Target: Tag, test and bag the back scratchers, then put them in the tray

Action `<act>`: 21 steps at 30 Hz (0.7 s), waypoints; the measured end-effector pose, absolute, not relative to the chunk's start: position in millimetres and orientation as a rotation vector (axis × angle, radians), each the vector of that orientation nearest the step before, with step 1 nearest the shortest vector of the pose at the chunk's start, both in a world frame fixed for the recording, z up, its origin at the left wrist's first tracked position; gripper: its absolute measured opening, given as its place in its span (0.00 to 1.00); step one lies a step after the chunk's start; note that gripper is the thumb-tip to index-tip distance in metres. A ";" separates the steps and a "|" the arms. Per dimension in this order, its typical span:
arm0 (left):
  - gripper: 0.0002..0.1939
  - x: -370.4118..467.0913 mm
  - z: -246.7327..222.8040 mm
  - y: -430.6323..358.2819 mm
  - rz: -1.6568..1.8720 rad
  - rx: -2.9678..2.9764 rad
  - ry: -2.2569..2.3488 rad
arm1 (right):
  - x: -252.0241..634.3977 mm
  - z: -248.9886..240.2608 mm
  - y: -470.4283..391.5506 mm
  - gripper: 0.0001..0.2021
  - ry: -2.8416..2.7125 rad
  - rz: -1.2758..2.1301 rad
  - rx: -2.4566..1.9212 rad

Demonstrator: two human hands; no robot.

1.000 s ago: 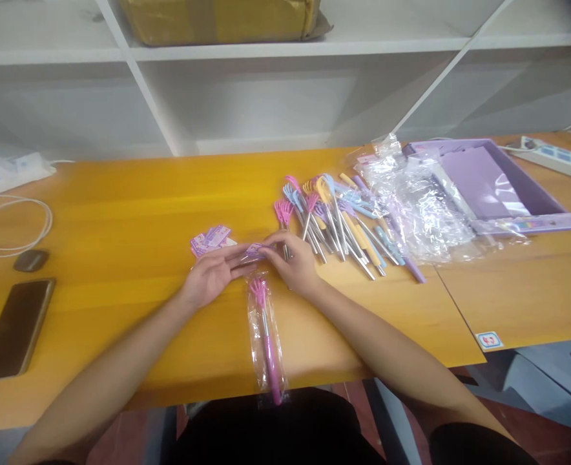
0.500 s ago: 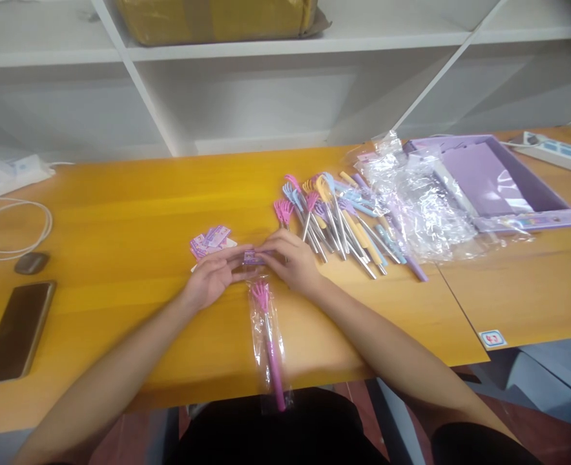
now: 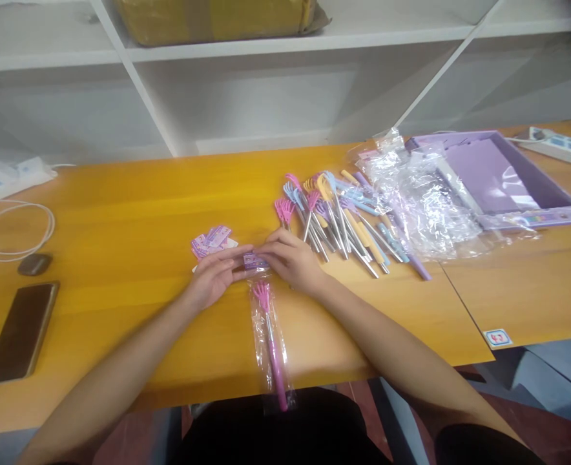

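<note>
A pink back scratcher (image 3: 274, 352) lies in a clear plastic bag (image 3: 260, 361), its hand-shaped head pointing away from me and its handle end over the table's front edge. At the bag's far end, a small purple printed card (image 3: 252, 260) sits between my hands. My left hand (image 3: 212, 278) grips the card's left side, thumb and fingers on either side of it. With bent fingers, my right hand (image 3: 292, 260) pinches the card's right side and the bag's end. Whether the card is inside the bag or on it, I cannot tell. A pile of similar cards (image 3: 212, 240) lies just beyond my left hand.
Several loose back scratchers (image 3: 336, 216) in mixed colours lie beyond my right hand. Clear plastic bags (image 3: 425, 200) heap against a purple box (image 3: 489, 168). On the left are a phone (image 3: 21, 332), a dark earbud case (image 3: 34, 263) and a white cable (image 3: 50, 226). Shelving stands behind.
Both hands stay at the bag's far end, with small finger movements. More of the purple card shows between them now. The view has shifted slightly.
</note>
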State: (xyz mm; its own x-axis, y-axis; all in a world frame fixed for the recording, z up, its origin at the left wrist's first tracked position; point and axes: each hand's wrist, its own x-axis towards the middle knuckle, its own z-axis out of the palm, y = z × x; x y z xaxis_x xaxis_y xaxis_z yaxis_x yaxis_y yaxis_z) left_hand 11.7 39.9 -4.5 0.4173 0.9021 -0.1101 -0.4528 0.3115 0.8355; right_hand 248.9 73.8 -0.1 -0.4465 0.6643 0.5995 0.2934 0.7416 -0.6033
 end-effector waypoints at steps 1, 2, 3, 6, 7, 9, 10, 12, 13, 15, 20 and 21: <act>0.20 12.2 -5.2 39.5 0.987 0.824 0.672 | 249.1 -0.1 74.1 0.09 -2.049 0.538 -0.715; 0.19 12.6 -5.9 39.2 0.990 0.824 0.696 | 249.3 -0.4 74.3 0.10 -2.051 0.550 -0.709; 0.19 13.0 -6.6 38.8 0.993 0.822 0.723 | 249.3 -0.8 74.5 0.10 -2.057 0.561 -0.705; 0.18 13.9 -8.3 38.3 1.007 0.817 0.809 | 249.3 -1.6 74.1 0.11 -2.078 0.570 -0.705; 0.18 14.1 -8.8 38.2 1.012 0.815 0.832 | 249.3 -1.6 73.7 0.10 -2.083 0.560 -0.709; 0.18 14.6 -9.4 38.2 1.017 0.810 0.861 | 249.6 -1.1 72.6 0.10 -2.101 0.531 -0.714; 0.18 14.8 -9.5 38.2 1.018 0.809 0.868 | 249.9 -1.0 72.1 0.11 -2.114 0.516 -0.714; 0.18 15.1 -9.8 38.1 1.018 0.812 0.865 | 250.9 -1.2 71.0 0.13 -2.146 0.495 -0.706; 0.18 15.2 -10.0 38.0 1.017 0.814 0.857 | 251.6 -1.8 70.5 0.14 -2.162 0.489 -0.699; 0.18 15.2 -10.1 37.9 1.014 0.821 0.842 | 252.8 -3.9 69.9 0.17 -2.194 0.482 -0.693; 0.18 15.5 -8.2 37.8 1.013 0.833 0.834 | 254.4 -9.2 69.3 0.19 -2.271 0.414 -0.704; 0.18 15.8 -7.5 37.7 1.012 0.835 0.835 | 254.5 -9.4 69.0 0.18 -2.281 0.395 -0.706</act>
State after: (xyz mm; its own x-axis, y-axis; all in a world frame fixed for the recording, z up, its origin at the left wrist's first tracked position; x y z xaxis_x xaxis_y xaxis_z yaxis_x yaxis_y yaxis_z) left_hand 15.8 37.7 -7.5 0.2990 0.9345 -0.1931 -0.3668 0.2994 0.8808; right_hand 254.5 69.0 -9.4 -0.6015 0.5893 0.5393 0.3738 0.8043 -0.4620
